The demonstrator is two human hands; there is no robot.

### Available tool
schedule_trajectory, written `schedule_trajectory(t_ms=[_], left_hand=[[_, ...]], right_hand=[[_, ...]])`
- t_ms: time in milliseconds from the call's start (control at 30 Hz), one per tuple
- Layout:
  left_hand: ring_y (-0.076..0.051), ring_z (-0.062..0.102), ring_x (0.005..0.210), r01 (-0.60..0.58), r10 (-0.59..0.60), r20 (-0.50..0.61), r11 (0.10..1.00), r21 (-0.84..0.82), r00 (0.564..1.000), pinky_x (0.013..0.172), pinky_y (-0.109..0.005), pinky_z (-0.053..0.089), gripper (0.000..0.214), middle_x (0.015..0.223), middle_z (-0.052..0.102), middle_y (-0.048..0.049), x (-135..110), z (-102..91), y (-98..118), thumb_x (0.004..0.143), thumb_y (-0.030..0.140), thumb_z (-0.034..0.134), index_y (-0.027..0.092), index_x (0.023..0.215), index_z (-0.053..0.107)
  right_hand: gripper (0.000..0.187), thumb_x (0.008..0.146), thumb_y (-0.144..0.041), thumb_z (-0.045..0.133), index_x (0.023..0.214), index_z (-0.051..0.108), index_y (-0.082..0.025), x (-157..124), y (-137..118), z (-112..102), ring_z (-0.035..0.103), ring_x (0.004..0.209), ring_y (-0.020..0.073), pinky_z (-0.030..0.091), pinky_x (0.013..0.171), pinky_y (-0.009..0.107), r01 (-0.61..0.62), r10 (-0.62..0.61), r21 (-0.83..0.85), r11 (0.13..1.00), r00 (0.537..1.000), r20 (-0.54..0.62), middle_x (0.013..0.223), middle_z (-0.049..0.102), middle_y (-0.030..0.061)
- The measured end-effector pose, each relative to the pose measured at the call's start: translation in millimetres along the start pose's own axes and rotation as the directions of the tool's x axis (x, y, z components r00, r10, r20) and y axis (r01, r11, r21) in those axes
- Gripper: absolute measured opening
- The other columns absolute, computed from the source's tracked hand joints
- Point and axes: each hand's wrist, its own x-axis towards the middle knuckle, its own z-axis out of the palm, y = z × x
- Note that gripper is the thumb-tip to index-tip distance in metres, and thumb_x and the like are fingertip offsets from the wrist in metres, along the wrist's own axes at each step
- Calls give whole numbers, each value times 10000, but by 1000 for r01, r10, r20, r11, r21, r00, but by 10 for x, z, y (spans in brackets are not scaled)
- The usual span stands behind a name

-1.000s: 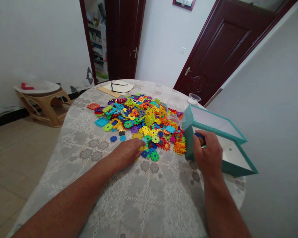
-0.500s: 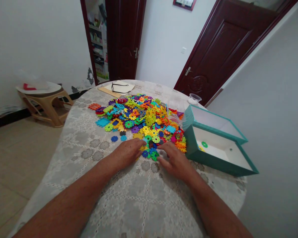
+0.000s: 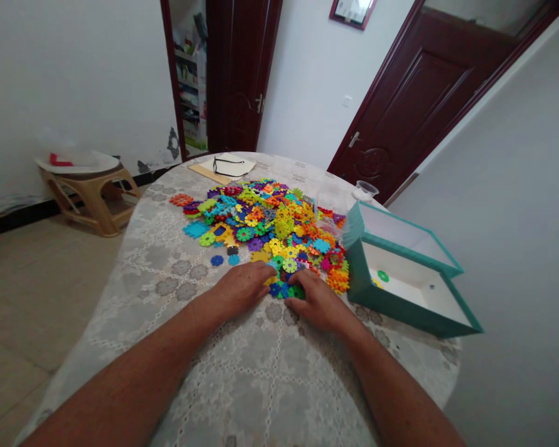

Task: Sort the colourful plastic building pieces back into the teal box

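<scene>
A heap of colourful plastic snowflake-shaped building discs (image 3: 261,217) covers the middle of the table. My left hand (image 3: 246,285) rests at the heap's near edge, its fingers extended to the right beside some yellow and blue discs. Opposite it, my right hand (image 3: 317,299) lies with thumb and fingers apart around a green disc (image 3: 297,292), without a visible grip on it. Between both hands are several blue discs (image 3: 279,290). A loose dark blue disc (image 3: 217,261) and a light blue one (image 3: 233,260) lie left of the heap. Some fingertips are hidden.
On the right stand a teal box (image 3: 410,316) with a few discs inside and its lid or second half (image 3: 410,233) behind. Black glasses (image 3: 228,166) lie on paper at the back. A clear plastic cup (image 3: 367,189) sits near the far right edge. A stool (image 3: 90,195) stands left.
My right hand has moved slightly left, its thumb and fingers now nearer the green disc. My left hand has barely shifted. The camera view has tilted slightly.
</scene>
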Motion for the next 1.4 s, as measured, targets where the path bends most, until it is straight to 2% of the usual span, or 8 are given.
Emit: schedule_trajectory(t_ms=[100, 367, 600, 767, 967, 1067, 1300, 1400], left_hand=[[-256, 665, 1123, -4, 4, 0, 1000, 4, 1000, 952, -358, 510, 269, 1190, 718, -98, -6, -13, 17, 974, 241, 588, 234, 1235, 655], [-274, 666, 1132, 6, -6, -2, 998, 65, 1000, 901, -362, 518, 245, 1187, 709, -94, 27, 37, 59, 1001, 315, 606, 244, 1224, 677], [-270, 669, 1101, 1, -2, 10, 996, 89, 1000, 871, -354, 519, 223, 1152, 703, -93, 41, 8, 105, 1016, 330, 595, 231, 1189, 694], [-249, 677, 1035, -4, 3, 9, 993, 117, 1000, 775, -316, 500, 202, 1115, 701, -67, 53, 18, 123, 1022, 372, 593, 253, 1142, 705], [-240, 681, 1008, -23, 22, 9, 990, 138, 1000, 746, -307, 491, 183, 1072, 702, -51, 42, -10, 152, 990, 399, 654, 239, 1071, 688], [-247, 683, 1010, -20, 21, -3, 990, 139, 1000, 761, -317, 501, 190, 1069, 704, -57, 45, 6, 153, 982, 399, 658, 234, 1073, 679], [-272, 691, 1072, -30, 30, 3, 997, 77, 1000, 867, -356, 534, 185, 1132, 724, -80, 29, 26, 99, 973, 363, 624, 223, 1082, 676], [-262, 660, 1210, -50, 53, 37, 996, -72, 998, 1028, -374, 510, 345, 1298, 719, -77, -51, -103, 38, 932, 246, 630, 248, 1277, 645]], right_hand=[[443, 872, -270, 781, 1289, 633, -234, 6, 40, 12, 623, 1127, 250, 489, 968, 372, -14, 14, 18, 1000, 1000, -15, 1221, 660, 89], [317, 859, -255, 800, 1143, 668, -206, 18, -42, 61, 626, 1088, 240, 492, 943, 350, -2, 2, 9, 1000, 999, -35, 1155, 644, 79], [474, 890, -247, 770, 1342, 631, -214, 27, -154, 94, 614, 1174, 261, 461, 1020, 378, 35, -34, 15, 999, 999, -17, 1235, 656, 102], [316, 914, -284, 749, 1210, 674, -202, 30, -138, 102, 623, 1084, 245, 464, 939, 352, 28, -29, -22, 999, 1000, -4, 1138, 644, 84], [247, 892, -249, 760, 1079, 604, -214, 22, -144, 113, 622, 1002, 231, 453, 850, 328, 8, -7, 24, 1000, 999, -42, 1063, 642, 45], [222, 915, -203, 701, 1105, 590, -226, 6, -174, 146, 637, 992, 231, 462, 849, 332, 26, -24, 61, 998, 999, -31, 1059, 682, 40], [243, 999, -155, 538, 1219, 622, -216, -33, -151, 265, 640, 1064, 237, 505, 919, 357, 234, -234, -1, 972, 970, -62, 1143, 676, 94], [259, 1008, -166, 538, 1250, 617, -214, -55, -147, 127, 647, 1066, 236, 520, 933, 365, 277, -280, -46, 960, 933, -227, 1134, 684, 99]])
